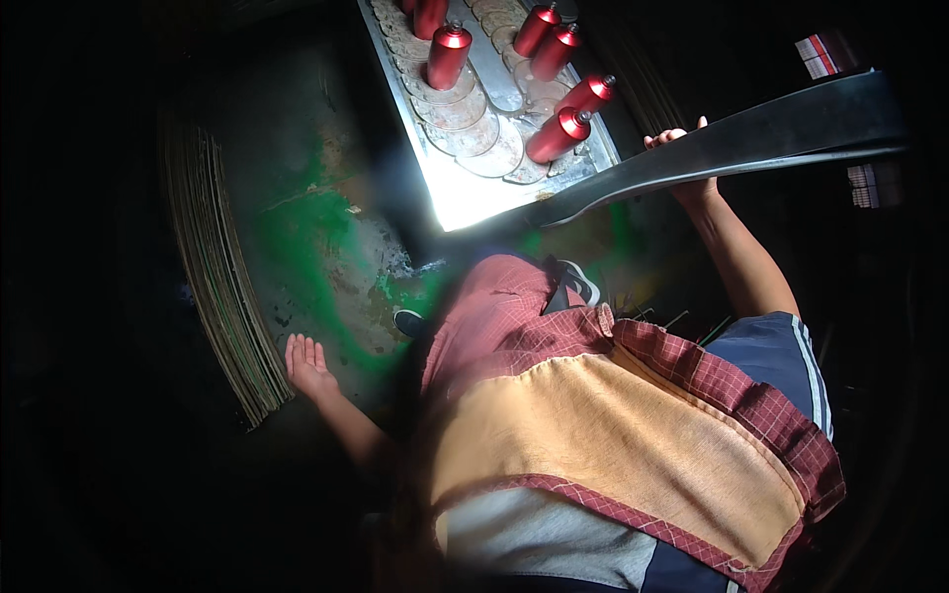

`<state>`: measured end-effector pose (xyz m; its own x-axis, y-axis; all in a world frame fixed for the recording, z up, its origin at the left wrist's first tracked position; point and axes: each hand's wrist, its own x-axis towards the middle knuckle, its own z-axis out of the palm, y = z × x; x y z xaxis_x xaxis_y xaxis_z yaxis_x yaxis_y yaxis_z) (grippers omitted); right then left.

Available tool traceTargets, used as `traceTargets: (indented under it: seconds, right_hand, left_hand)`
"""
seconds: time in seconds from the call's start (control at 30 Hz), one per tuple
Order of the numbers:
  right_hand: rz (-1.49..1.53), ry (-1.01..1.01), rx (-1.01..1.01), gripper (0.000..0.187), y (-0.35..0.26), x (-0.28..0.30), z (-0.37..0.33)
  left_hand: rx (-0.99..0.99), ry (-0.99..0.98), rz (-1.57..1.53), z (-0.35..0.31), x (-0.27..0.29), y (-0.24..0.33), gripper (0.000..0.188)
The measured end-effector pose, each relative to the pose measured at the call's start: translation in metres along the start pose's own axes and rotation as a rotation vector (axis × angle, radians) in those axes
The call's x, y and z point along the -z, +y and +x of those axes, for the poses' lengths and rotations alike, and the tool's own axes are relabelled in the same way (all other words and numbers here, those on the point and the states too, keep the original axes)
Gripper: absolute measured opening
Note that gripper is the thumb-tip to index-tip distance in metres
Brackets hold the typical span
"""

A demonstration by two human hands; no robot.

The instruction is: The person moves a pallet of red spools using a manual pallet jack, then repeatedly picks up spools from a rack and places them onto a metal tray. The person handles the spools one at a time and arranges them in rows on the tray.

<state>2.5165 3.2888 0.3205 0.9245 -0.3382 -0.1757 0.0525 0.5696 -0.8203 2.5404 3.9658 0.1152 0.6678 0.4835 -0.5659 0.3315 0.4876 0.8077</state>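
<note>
The person's right hand (682, 163) is raised with the arm stretched up and away from the body, elbow nearly straight. Its fingers are curled over the upper edge of a long dark bar (732, 148) that runs slantwise across the view; only the fingertips (664, 136) show above the bar, pressed close together, and the palm is hidden behind it. Just beyond those fingertips stands a lit metal tray (465, 203) with round worn discs (491, 155) and several red cans (559, 135), the nearest can close to the fingers but apart from them.

The left hand (308, 368) hangs low at the person's side, palm open, fingers straight and slightly spread, holding nothing. Its fingertips lie just beside a stack of thin sheets (222, 277) on the green-stained floor (316, 247).
</note>
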Motion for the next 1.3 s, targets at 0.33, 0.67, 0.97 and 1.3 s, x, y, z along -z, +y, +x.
traceTargets:
  seconds: [0.33, 0.67, 0.97, 1.3]
  right_hand:
    - [0.042, 0.453, 0.280, 0.048, 0.034, 0.036, 0.014]
    - [0.064, 0.764, 0.686, 0.034, 0.046, 0.088, 0.003]
    - [0.173, 1.366, 0.796, 0.054, 0.060, 0.016, 0.011]
    - [-0.516, 1.799, 0.601, 0.046, 0.186, -0.327, -0.098]
  left_hand:
    - [0.072, 0.075, 0.134, 0.060, -0.015, 0.048, 0.028]
    - [0.009, -0.376, 0.307, 0.224, -0.248, 0.163, 0.022]
    - [0.168, -0.512, 0.653, 0.341, -0.352, 0.234, 0.020]
    - [0.393, -1.010, 1.063, 0.459, -0.509, 0.244, 0.020]
